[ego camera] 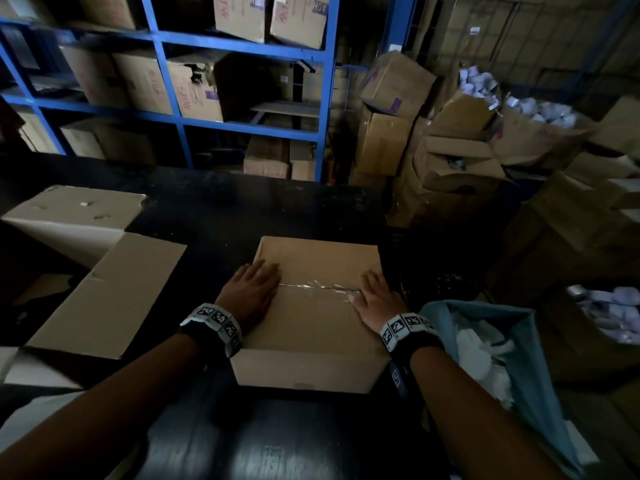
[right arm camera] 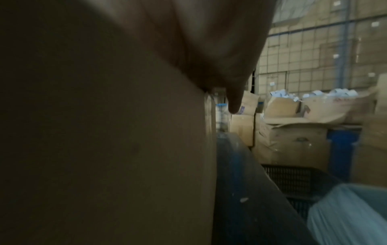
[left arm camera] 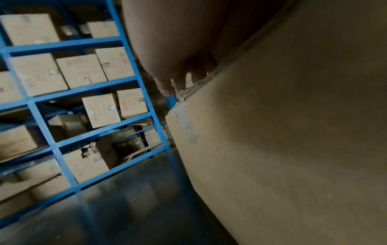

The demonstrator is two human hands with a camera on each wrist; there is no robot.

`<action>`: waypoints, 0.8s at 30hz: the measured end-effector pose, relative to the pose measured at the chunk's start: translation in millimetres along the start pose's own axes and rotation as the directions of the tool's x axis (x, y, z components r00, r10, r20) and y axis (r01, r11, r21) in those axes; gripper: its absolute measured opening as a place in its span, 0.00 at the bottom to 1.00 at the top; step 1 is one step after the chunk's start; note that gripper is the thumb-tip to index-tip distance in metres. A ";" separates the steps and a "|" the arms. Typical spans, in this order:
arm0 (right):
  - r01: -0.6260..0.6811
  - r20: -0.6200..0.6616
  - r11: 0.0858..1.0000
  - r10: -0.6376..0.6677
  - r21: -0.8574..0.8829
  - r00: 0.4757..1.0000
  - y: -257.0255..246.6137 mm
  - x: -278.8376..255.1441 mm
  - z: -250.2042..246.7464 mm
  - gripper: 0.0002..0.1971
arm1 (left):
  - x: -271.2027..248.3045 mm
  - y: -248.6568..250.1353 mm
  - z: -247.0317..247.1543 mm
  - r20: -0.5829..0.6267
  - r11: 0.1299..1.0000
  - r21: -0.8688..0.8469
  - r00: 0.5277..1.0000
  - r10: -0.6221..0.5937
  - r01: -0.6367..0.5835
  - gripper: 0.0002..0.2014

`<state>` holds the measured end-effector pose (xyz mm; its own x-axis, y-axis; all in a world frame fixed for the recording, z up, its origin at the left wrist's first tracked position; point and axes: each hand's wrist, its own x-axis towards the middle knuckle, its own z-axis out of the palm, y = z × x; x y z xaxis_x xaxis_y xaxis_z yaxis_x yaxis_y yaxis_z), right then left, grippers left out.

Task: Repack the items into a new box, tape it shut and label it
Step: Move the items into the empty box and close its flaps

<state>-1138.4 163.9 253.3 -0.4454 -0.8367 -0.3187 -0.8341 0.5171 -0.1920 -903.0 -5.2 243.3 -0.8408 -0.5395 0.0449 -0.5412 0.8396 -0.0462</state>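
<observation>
From the head camera, a closed cardboard box (ego camera: 311, 306) sat on the dark bench (ego camera: 214, 209), its top flaps joined by a strip of clear tape (ego camera: 318, 287) running across the seam. The left hand (ego camera: 251, 292) lay flat on the box's left edge at one end of the tape, fingers straight and grasping nothing. The right hand (ego camera: 375, 301) pressed flat at the tape's other end, fingers likewise extended. An open cardboard box (ego camera: 86, 258) stood to the left on the bench, and a light blue bag (ego camera: 519, 358) sat just right of the taped box. Blue shelving (ego camera: 325, 98) with cartons rose behind.

From the left wrist, the left hand's fingers (left arm camera: 165, 87) reached straight over the box's top edge, the box side (left arm camera: 282, 149) filling the right half.

From the right wrist, one straight finger (right arm camera: 235, 102) extended past the box corner, beside the box wall (right arm camera: 104, 149).
</observation>
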 end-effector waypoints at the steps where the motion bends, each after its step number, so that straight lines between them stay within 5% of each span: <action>1: -0.018 -0.012 1.000 0.018 0.014 1.000 0.0 0.2 2.2 0.33 | -0.9 -0.4 0.7 0.039 1.000 0.004 0.999 0.009 -0.009 0.34; 11: 0.008 -0.190 0.984 0.026 0.177 0.981 4.6 1.7 19.4 0.28 | -2.8 -3.2 -1.7 0.219 0.933 -0.295 0.965 -0.146 0.208 0.30; 16: -0.029 -0.156 0.999 0.034 0.035 0.987 8.2 -3.8 8.7 0.29 | -12.8 -4.0 -6.5 0.205 0.949 -0.238 0.966 -0.158 0.206 0.31; 20: -0.018 -0.237 1.000 0.012 -0.024 0.971 -4.6 -28.9 -6.2 0.25 | -55.5 -18.7 -1.0 0.156 0.945 -0.231 0.967 -0.201 0.233 0.35; 24: 0.088 -0.354 0.994 -0.060 0.065 0.933 -46.7 -55.7 -11.2 0.23 | -144.1 -28.3 14.2 0.088 0.845 -0.481 0.972 -0.218 0.234 0.37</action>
<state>-1078.4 184.3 290.3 -0.4809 -0.8757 0.0428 -0.8474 0.4517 -0.2791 -766.8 47.9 223.9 -0.7000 -0.7133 -0.0345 -0.6476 0.6138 0.4515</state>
